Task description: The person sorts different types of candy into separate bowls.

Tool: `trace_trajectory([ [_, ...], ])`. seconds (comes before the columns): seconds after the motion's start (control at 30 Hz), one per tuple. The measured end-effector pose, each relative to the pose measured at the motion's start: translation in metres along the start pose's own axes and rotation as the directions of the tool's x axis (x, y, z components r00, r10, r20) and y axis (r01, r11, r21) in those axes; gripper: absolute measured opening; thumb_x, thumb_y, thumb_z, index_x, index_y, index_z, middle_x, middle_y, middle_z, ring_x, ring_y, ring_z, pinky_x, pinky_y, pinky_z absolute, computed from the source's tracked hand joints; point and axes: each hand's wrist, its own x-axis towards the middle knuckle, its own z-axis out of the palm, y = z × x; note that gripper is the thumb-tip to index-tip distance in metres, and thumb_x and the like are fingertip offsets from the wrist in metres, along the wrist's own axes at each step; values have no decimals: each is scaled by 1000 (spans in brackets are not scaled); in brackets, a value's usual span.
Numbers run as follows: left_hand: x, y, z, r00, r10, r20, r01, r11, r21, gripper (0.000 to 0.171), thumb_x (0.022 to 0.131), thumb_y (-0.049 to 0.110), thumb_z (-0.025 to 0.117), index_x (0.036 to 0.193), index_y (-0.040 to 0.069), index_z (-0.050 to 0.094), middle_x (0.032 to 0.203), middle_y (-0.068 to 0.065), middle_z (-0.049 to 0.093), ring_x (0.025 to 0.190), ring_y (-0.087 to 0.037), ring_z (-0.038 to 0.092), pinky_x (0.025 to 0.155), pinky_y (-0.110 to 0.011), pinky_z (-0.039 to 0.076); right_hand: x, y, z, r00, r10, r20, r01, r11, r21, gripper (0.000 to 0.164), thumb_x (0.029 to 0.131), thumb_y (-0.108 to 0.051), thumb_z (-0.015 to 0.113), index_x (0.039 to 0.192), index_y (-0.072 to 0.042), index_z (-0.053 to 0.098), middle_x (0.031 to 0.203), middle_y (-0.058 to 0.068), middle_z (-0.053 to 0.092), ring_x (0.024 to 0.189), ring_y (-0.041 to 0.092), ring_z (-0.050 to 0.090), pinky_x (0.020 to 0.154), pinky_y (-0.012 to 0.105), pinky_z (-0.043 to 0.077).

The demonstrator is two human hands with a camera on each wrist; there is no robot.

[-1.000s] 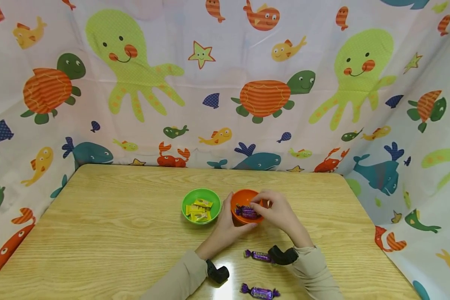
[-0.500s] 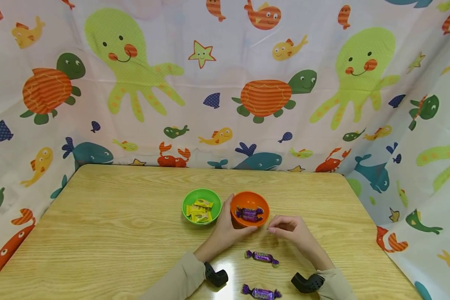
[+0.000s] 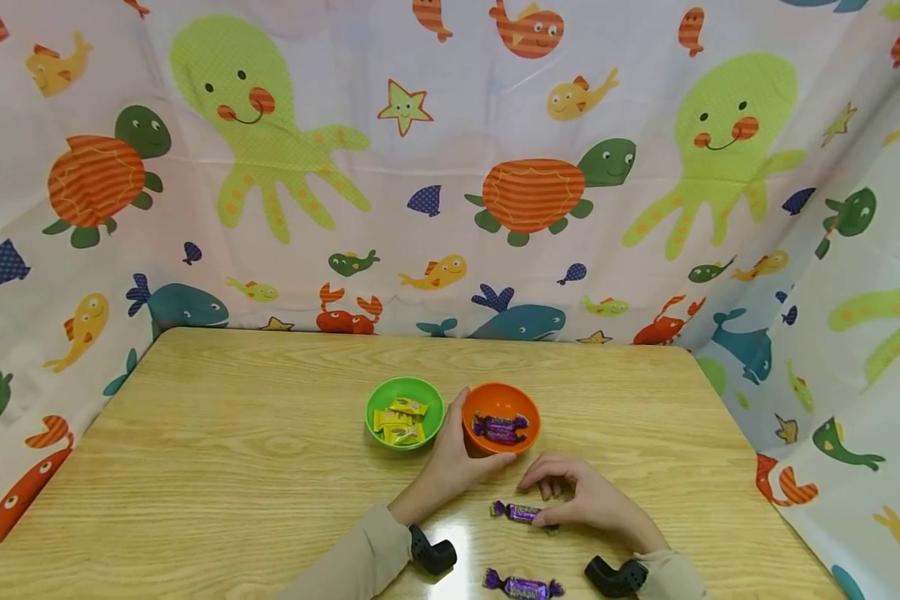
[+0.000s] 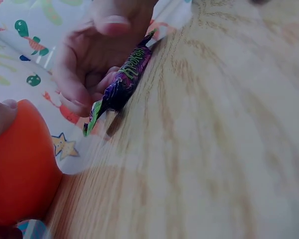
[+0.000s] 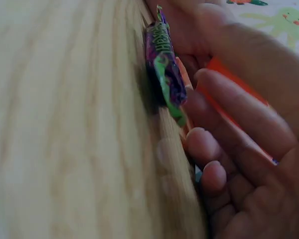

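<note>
My left hand [image 3: 453, 458] holds an orange bowl [image 3: 500, 397], thumb along its front and fingers at its left side. Inside lie purple-wrapped candies [image 3: 499, 429]. Over a purple-wrapped candy [image 3: 516, 512] in front of the bowl, my right hand [image 3: 596, 500] reaches with thumb and fingers apart, covering its right end. The right wrist view shows that candy [image 5: 162, 50] on the table beside the spread fingers. In the left wrist view the candy [image 4: 127, 77] overlaps the right hand [image 4: 97, 55], with the orange bowl [image 4: 22, 164] at left. Another purple candy [image 3: 525, 587] lies nearer the front.
A green bowl [image 3: 403, 387] with several yellow-wrapped candies [image 3: 399, 427] stands just left of the orange one. The wooden table [image 3: 232, 450] reaches back to a curtain [image 3: 435, 233] printed with sea animals, which also hangs along both sides.
My right hand has left the orange bowl, where two purple candies now show, and moved down toward the nearer loose candy. My left hand stays on the bowl.
</note>
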Motion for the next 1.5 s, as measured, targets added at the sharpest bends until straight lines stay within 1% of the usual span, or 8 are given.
trace_trajectory([
  [0.2,0,0,-1,1000,-12,-1,12,1000,23,114,76,39,86,157,4,15,154,-13,33,140,-30,34,115,-53,28,2,-1,1,998,-64,27,66,993,-93,36,79,-15,85,112,-13,72,105,2,67,76,17,53,64,28,46],
  [0.4,1,0,0,1000,-15,3,15,999,34,114,77,40,86,158,4,14,155,-12,32,141,-30,33,115,-52,27,1,1,4,998,-66,7,67,991,-117,20,83,-10,81,101,-17,75,97,-1,66,78,16,54,67,26,48],
  [0.63,1,-1,1,1000,-1,-1,1,999,39,113,77,39,86,158,4,14,154,-12,33,140,-29,35,115,-51,29,0,6,5,991,-130,-15,128,986,-103,20,85,-7,78,100,-18,74,97,-1,66,77,13,55,64,26,48],
  [0.87,1,-1,0,1000,-6,5,6,1000,26,113,77,39,85,158,5,13,154,-13,32,140,-29,35,114,-52,30,0,4,3,996,-86,-2,86,993,-83,20,85,-7,79,100,-19,74,99,-1,67,81,14,57,67,27,49],
  [1.03,1,-1,1,1000,-7,8,6,999,32,113,77,39,85,158,5,13,154,-13,33,139,-29,36,114,-52,30,3,-4,0,996,-92,18,93,994,-50,21,84,-2,78,99,-16,73,97,5,67,77,18,58,64,30,52],
  [1.2,0,-1,2,1000,-9,16,9,1000,20,113,78,38,85,158,5,13,154,-13,32,139,-29,36,114,-52,29,7,-24,-9,996,-92,21,92,995,-39,21,84,0,77,99,-15,73,95,5,67,73,19,57,62,32,52],
  [1.33,1,0,2,1000,-1,19,0,1000,11,112,79,36,85,158,4,12,154,-13,32,139,-29,36,114,-51,29,16,-38,-21,990,-143,1,143,986,-90,26,83,4,77,99,-15,73,93,3,66,70,21,53,58,34,48],
  [1.5,1,1,0,999,24,26,-23,1000,-17,111,79,29,85,157,1,12,151,-15,34,136,-31,40,113,-53,31,32,-47,-35,977,-205,-49,190,957,-218,31,78,10,78,99,-13,73,90,4,65,69,22,51,57,32,46],
])
